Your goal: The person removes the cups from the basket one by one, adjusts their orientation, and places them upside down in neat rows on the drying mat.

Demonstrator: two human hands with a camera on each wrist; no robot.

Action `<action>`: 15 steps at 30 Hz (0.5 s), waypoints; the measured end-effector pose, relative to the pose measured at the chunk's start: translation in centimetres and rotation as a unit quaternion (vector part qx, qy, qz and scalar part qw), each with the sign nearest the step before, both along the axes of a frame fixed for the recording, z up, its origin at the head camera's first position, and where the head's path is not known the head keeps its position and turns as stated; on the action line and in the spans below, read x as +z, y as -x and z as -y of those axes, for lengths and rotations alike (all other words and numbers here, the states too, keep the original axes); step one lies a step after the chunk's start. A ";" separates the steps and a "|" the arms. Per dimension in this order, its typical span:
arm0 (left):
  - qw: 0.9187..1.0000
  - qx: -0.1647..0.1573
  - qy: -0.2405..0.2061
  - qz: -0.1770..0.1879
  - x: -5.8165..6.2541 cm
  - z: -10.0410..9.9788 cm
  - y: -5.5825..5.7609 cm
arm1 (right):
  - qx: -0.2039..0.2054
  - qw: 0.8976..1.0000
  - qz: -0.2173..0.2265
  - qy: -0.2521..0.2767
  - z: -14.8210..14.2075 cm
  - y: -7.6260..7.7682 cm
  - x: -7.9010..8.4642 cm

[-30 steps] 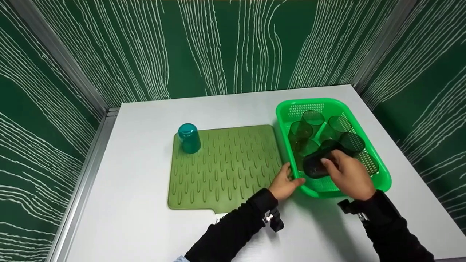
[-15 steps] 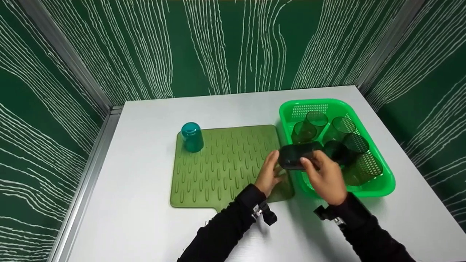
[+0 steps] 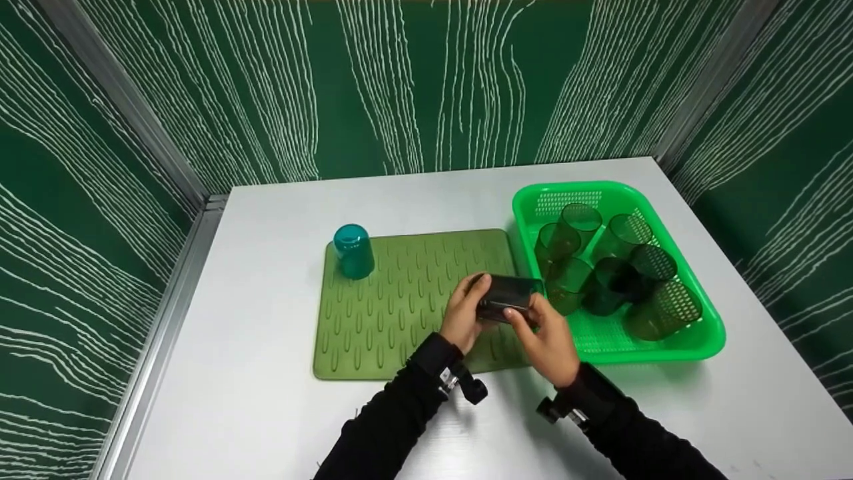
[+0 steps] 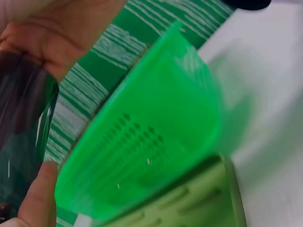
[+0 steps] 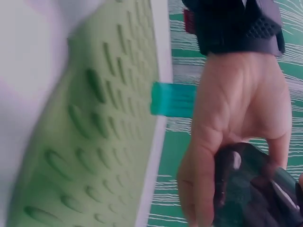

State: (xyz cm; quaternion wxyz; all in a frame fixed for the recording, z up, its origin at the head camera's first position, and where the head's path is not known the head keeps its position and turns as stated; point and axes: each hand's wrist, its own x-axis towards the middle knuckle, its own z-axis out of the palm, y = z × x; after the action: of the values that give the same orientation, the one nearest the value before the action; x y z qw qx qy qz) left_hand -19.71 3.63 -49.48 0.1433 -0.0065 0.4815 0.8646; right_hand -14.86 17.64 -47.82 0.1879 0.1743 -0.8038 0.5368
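Observation:
Over the right part of a green ribbed mat (image 3: 400, 313), both hands hold a dark tinted drinking glass (image 3: 506, 297) lying on its side in the air. My left hand (image 3: 461, 321) grips its left end, which looks rounded in the right wrist view. At the other end, my right hand (image 3: 552, 343) has its thumb along the near side of the glass; its other fingers are partly hidden behind. A teal glass (image 3: 354, 253) stands upside down at the mat's far left corner.
On the right a bright green plastic basket (image 3: 710, 333) holds several tinted glasses (image 3: 656, 312), some leaning. Its left side stands close against the mat. White table (image 3: 266, 427) surrounds both, with patterned green walls (image 3: 466, 87) behind and at the sides.
The dark glass has come out of the basket in the right hand and moved left over the mat. The left hand has left the basket's rim and taken hold of the glass's other end.

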 end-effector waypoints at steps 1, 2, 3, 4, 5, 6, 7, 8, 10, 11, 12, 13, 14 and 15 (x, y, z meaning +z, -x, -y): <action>1.000 -0.004 0.010 -0.005 -0.2 0.3 0.1 | 0.005 1.000 0.008 0.000 0.1 0.0 -0.2; 1.000 -0.008 0.022 -0.009 -0.4 0.6 0.1 | 0.009 1.000 0.015 -0.004 0.2 0.1 -0.4; 0.999 -0.012 0.034 -0.014 -0.5 0.9 0.1 | 0.011 1.000 0.023 -0.007 0.2 0.1 -0.6; 0.998 -0.014 0.050 -0.022 -0.7 1.2 0.1 | 0.010 0.999 0.030 -0.011 0.2 0.2 -0.8; 0.997 -0.015 0.067 -0.032 -0.7 1.5 0.2 | 0.009 0.999 0.036 -0.015 0.2 0.2 -0.9; 0.995 -0.013 0.087 -0.044 -0.8 1.7 0.3 | 0.007 0.999 0.042 -0.018 0.2 0.3 -1.1; 0.992 -0.010 0.111 -0.058 -0.8 1.9 0.4 | 0.004 0.999 0.046 -0.024 0.2 0.3 -1.2; 0.988 -0.007 0.136 -0.070 -0.8 2.0 0.6 | 0.002 0.998 0.051 -0.030 0.1 0.3 -1.3; 0.978 -0.001 0.186 -0.096 -0.6 2.4 0.9 | 0.003 0.997 0.059 -0.045 0.0 0.3 -1.5; 0.972 0.003 0.212 -0.105 -0.4 2.6 1.2 | 0.004 0.997 0.060 -0.055 -0.1 0.3 -1.6; 0.965 0.008 0.237 -0.114 -0.2 2.7 1.4 | 0.006 0.996 0.061 -0.066 -0.1 0.4 -1.7; 0.958 0.008 0.258 -0.122 0.1 3.0 1.7 | 0.007 0.995 0.061 -0.082 -0.2 0.3 -1.8; 0.952 0.005 0.276 -0.130 0.4 3.3 2.0 | 0.008 0.993 0.061 -0.099 -0.2 0.3 -2.0; 0.946 0.005 0.294 -0.136 0.7 3.7 2.3 | 0.008 0.991 0.062 -0.118 -0.3 0.3 -2.2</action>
State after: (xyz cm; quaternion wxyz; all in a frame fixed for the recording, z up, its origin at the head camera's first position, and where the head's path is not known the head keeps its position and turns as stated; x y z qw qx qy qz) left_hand -22.04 -0.04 -48.77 0.0639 0.0673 0.7289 0.6783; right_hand -15.15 17.95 -50.02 0.1117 0.1679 -0.8705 0.4490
